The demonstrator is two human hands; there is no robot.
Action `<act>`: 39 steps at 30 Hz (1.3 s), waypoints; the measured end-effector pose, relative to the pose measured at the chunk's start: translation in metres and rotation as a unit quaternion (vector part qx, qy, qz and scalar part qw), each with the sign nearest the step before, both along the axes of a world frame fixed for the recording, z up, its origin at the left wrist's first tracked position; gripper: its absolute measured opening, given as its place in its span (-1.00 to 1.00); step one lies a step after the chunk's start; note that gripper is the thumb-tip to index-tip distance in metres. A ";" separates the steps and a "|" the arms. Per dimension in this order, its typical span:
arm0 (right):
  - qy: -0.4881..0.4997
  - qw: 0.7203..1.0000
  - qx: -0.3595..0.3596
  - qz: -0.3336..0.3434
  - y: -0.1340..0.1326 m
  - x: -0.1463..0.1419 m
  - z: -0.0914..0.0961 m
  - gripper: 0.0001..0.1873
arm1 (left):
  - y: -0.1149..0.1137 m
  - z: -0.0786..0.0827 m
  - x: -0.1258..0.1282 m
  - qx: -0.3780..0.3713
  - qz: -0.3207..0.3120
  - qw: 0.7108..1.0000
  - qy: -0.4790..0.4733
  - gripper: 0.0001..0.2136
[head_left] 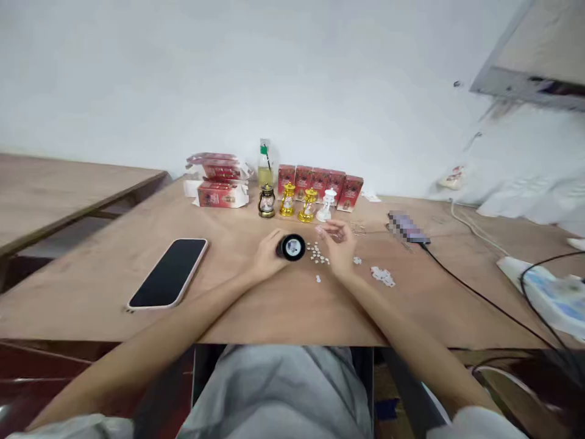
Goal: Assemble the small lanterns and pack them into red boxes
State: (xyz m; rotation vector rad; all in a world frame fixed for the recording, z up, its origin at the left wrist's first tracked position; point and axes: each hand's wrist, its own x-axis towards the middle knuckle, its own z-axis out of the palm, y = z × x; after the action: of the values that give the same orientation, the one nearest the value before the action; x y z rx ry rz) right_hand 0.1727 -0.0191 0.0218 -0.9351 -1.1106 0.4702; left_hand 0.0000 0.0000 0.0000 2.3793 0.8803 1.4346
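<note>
A black round object (293, 247) is held in my left hand (269, 255), its circular end facing me. Within the dark rim shows a pale disc with grey marks; the rest of its body is hidden, so I cannot tell its kind. My right hand (340, 244) is raised just right of it, thumb and fingertips drawn together. Whatever they pinch, if anything, is too small to make out. Small white pieces (316, 252) lie scattered on the table between the hands, and a single white piece (319, 278) lies closer to me.
Behind my hands stand a dark bronze lantern (266, 201), gold lanterns (287, 200) and a white lantern (326, 205). Red boxes (320, 180), opened cartons (219, 186) and a bottle (264, 167) line the wall. A phone (169, 273) lies left; white pieces (382, 276) and a cabled device (408, 227) lie right.
</note>
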 end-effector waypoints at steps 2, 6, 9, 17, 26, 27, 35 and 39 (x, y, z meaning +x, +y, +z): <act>-0.021 0.999 0.014 0.024 -0.010 -0.008 -0.005 -0.77 | -0.001 0.000 0.000 -0.006 -0.004 1.000 0.006 -0.75; -0.118 0.990 0.068 0.048 -0.021 -0.016 -0.010 -0.83 | -0.002 -0.001 0.000 -0.007 -0.005 1.000 0.010 -0.77; -0.214 0.969 0.122 0.038 -0.024 -0.015 -0.010 -0.90 | -0.001 -0.002 0.000 -0.004 -0.009 1.000 0.012 -0.76; -0.310 0.933 0.185 0.001 -0.024 -0.013 -0.005 -0.92 | -0.001 -0.002 0.000 -0.003 -0.003 1.000 0.020 -0.77; -0.243 0.962 0.124 -0.015 -0.009 0.003 -0.005 -0.95 | 0.000 -0.001 0.000 -0.009 -0.006 1.000 0.011 -0.78; -0.226 0.970 0.091 -0.014 -0.002 0.010 -0.006 -0.94 | 0.000 -0.001 0.000 -0.009 -0.004 1.000 0.011 -0.78; -0.261 0.931 -0.216 0.133 0.041 0.061 -0.020 -0.84 | 0.000 0.000 0.000 0.000 0.001 1.000 0.017 -0.73; -0.261 0.921 -0.240 0.161 0.041 0.060 -0.026 -0.84 | 0.001 -0.001 0.000 -0.010 0.010 1.000 0.023 -0.74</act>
State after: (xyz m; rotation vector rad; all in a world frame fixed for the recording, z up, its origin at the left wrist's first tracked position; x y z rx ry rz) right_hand 0.2331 0.0217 -0.0042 -1.3626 -1.6925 0.8179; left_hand -0.0003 0.0012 -0.0009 2.4055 0.9264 1.3771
